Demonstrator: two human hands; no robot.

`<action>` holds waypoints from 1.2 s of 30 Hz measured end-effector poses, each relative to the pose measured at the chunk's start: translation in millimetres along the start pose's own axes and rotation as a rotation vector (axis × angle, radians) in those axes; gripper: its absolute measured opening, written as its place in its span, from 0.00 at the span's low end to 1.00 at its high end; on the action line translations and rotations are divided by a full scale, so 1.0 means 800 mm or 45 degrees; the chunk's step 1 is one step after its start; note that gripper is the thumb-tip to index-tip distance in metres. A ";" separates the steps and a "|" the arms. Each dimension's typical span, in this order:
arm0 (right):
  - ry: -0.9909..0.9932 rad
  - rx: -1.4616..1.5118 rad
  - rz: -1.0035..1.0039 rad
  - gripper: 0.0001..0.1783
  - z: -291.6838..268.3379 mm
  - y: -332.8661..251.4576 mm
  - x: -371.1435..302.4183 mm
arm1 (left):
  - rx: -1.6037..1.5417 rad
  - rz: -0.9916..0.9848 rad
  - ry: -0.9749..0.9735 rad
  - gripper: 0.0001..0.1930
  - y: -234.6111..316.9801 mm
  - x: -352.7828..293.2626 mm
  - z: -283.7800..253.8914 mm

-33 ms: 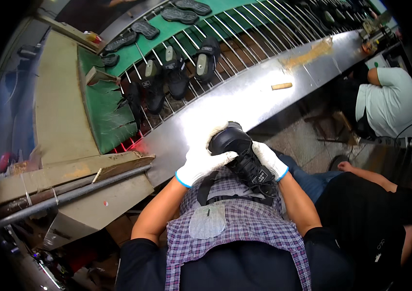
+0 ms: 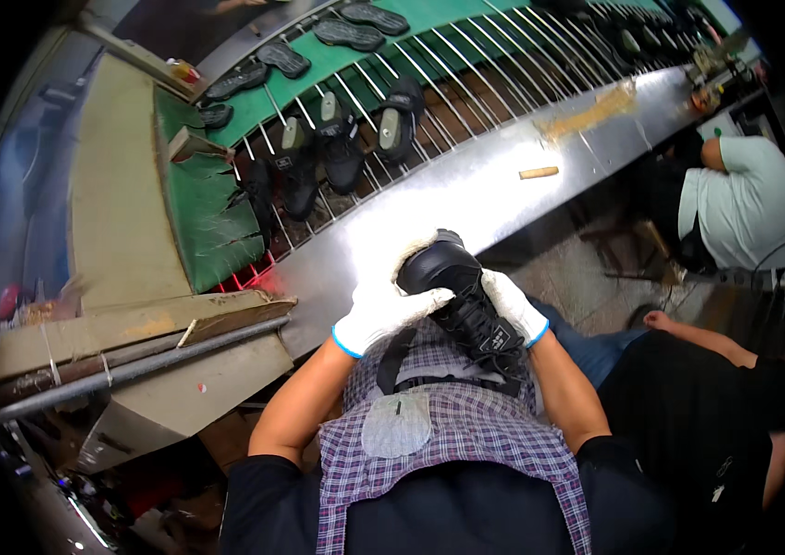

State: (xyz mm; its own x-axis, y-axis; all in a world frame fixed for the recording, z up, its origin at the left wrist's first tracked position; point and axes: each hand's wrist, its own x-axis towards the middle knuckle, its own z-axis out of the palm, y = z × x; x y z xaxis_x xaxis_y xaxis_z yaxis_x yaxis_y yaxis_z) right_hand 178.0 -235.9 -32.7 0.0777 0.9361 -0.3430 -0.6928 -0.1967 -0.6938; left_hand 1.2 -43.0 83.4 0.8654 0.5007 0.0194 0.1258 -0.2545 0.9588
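A black lace-up shoe (image 2: pixel 457 282) is held between my two hands above the apron, its toe pointing away from me. My left hand (image 2: pixel 383 305), in a white glove with a blue cuff, wraps the toe, thumb lying across the upper. The matching glove on my right hand (image 2: pixel 515 305) presses against the shoe's right side near the laces. Its sole is turned away and hidden. Beyond my hands runs a shiny metal ledge (image 2: pixel 494 222), with a short tan stick (image 2: pixel 539 172) lying on it.
Behind the ledge is a rack of metal rods (image 2: pixel 466 79) bearing several black shoes (image 2: pixel 342 153). Dark soles (image 2: pixel 348 34) lie on a green surface. At left stands a beige panel (image 2: pixel 120 176) above a grey pipe (image 2: pixel 152 368). A person in black (image 2: pixel 688 398) is close on my right; another in pale green (image 2: pixel 748 203) sits farther off.
The view has shifted slightly, moving the rack, shoes and stick a little down and right in the picture. Both hands keep the same hold on the shoe.
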 end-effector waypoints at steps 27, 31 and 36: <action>-0.543 -1.907 -0.285 0.34 0.292 -0.357 0.137 | -0.834 -0.020 0.317 0.48 0.017 -0.050 -0.086; -0.728 -2.364 -0.408 0.35 0.323 -0.365 0.144 | -0.026 0.091 0.536 0.54 -0.031 -0.069 -0.050; -0.720 -1.969 -0.426 0.35 0.287 -0.364 0.150 | 0.004 0.240 0.675 0.45 0.011 -0.027 -0.060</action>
State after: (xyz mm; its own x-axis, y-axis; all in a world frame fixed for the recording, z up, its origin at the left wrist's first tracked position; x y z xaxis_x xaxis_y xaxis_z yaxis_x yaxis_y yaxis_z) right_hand 224.3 0.3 273.3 -0.4218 0.9055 -0.0455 0.6335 0.2585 -0.7293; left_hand -39.7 -16.5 105.1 0.5110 0.7933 0.3310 -0.0057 -0.3820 0.9242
